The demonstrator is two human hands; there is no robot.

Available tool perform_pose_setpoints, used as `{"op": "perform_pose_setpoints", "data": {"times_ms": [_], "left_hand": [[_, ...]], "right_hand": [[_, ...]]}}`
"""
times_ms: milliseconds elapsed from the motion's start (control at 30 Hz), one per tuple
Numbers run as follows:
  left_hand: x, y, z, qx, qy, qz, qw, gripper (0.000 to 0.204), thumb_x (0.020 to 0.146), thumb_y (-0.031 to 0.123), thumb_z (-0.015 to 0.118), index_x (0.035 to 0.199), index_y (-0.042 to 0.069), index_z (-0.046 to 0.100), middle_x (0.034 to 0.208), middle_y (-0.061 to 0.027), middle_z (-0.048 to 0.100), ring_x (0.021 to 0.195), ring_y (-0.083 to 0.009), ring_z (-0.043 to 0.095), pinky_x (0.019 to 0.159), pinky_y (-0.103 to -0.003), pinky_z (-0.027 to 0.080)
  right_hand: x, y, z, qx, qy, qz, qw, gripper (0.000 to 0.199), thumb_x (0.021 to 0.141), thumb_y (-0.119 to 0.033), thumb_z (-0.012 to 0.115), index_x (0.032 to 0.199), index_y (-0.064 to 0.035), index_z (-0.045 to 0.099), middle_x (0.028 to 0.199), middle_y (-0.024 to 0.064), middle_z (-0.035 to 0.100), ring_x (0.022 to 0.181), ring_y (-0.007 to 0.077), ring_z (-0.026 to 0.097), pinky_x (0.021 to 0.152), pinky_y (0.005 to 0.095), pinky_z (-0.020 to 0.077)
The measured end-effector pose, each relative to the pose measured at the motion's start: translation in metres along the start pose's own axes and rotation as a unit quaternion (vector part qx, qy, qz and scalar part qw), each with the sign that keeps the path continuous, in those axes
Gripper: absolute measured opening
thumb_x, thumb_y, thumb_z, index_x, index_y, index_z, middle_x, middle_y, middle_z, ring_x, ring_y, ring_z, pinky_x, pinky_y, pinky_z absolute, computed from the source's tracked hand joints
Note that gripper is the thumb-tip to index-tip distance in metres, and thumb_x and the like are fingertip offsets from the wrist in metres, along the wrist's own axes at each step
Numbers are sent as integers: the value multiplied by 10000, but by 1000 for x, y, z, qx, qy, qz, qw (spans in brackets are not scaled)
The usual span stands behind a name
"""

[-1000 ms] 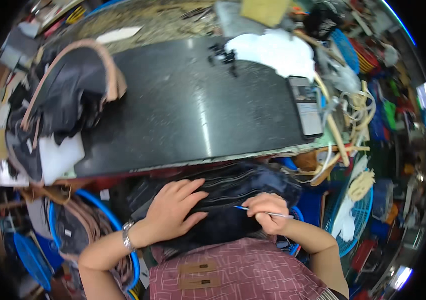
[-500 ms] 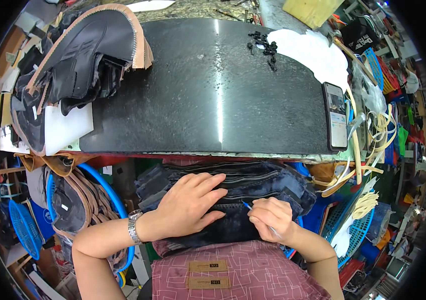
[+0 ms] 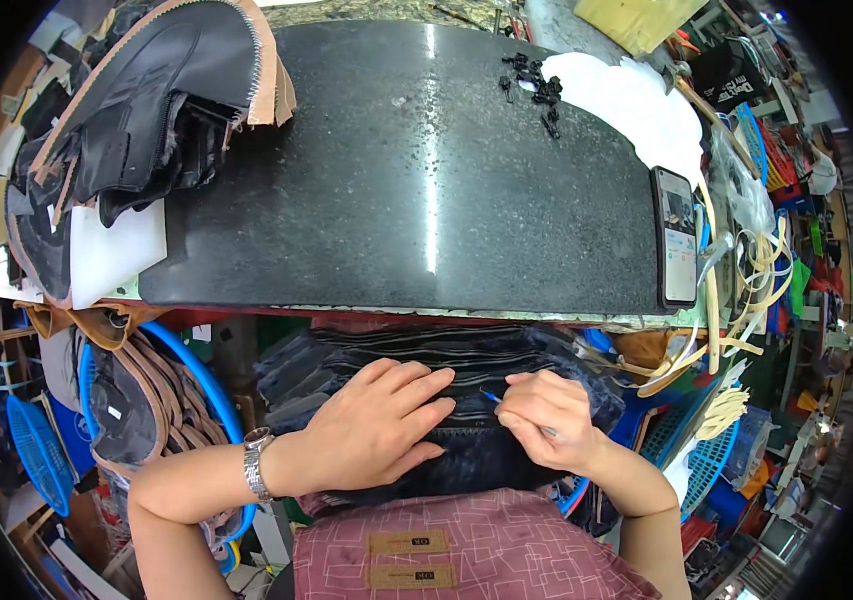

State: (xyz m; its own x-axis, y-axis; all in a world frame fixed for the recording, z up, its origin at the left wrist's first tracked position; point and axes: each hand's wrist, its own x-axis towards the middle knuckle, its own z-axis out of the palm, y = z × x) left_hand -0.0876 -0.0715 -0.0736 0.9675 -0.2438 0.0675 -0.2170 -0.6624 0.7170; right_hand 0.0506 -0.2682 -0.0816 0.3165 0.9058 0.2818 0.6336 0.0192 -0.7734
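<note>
A layered stack of dark blue-black, fuzzy-looking pieces [image 3: 466, 460] lies in front of my body, below the table's near edge; several dark strips run side by side across its far part. My left hand [image 3: 376, 425] rests palm down on these pieces, fingers stretched toward the right and holding nothing. In my right hand [image 3: 549, 418] a slim pen [image 3: 491, 397] is pinched, its blue end pointing left at the strips. The pen's tip is close to the pieces; whether it touches them I cannot tell.
A black-topped table [image 3: 366, 200] spans the far side. On it lie black leather shapes with tan stitched rims [image 3: 256, 60], a phone [image 3: 676, 240], small black parts [image 3: 546, 90] and a white sheet [image 3: 626, 115]. A blue basket [image 3: 231, 410] of similar pieces stands left.
The whole view has shifted slightly. My right hand with the pen is a little nearer the far strips, and my left hand stays on the stack.
</note>
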Motion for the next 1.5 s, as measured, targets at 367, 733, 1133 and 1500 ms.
{"op": "perform_pose_setpoints", "data": {"times_ms": [367,733,1133,1500], "left_hand": [[-1,0,-1,-78,-53,46,994,447,708,244,710,1079,55,546,1178,-101,526,1158,-306,446,969,-471,340],[-3,8,4,-75,-83,82,990,436,692,174,709,1059,22,528,1104,-102,542,1114,-276,494,990,-475,333],[2,6,6,-67,-96,77,990,419,698,193,707,1041,32,527,1077,-99,549,1065,-245,532,972,-465,359],[1,6,9,-39,-87,66,993,413,721,236,694,1040,38,523,1098,-101,520,1176,-302,432,1003,-508,294]], "right_hand": [[-9,-5,-27,256,82,156,950,123,832,-97,585,814,12,638,740,132,631,705,224,601,663,324,490],[-23,7,-14,74,-57,18,995,48,782,-77,635,785,-34,613,750,83,607,609,219,571,506,301,450],[-28,13,-11,29,-57,8,998,81,744,-69,666,816,-57,631,787,58,626,640,198,569,519,291,452],[0,27,2,-1,-63,-61,996,134,716,-75,682,831,-48,619,806,63,610,647,202,551,523,300,449]]}}
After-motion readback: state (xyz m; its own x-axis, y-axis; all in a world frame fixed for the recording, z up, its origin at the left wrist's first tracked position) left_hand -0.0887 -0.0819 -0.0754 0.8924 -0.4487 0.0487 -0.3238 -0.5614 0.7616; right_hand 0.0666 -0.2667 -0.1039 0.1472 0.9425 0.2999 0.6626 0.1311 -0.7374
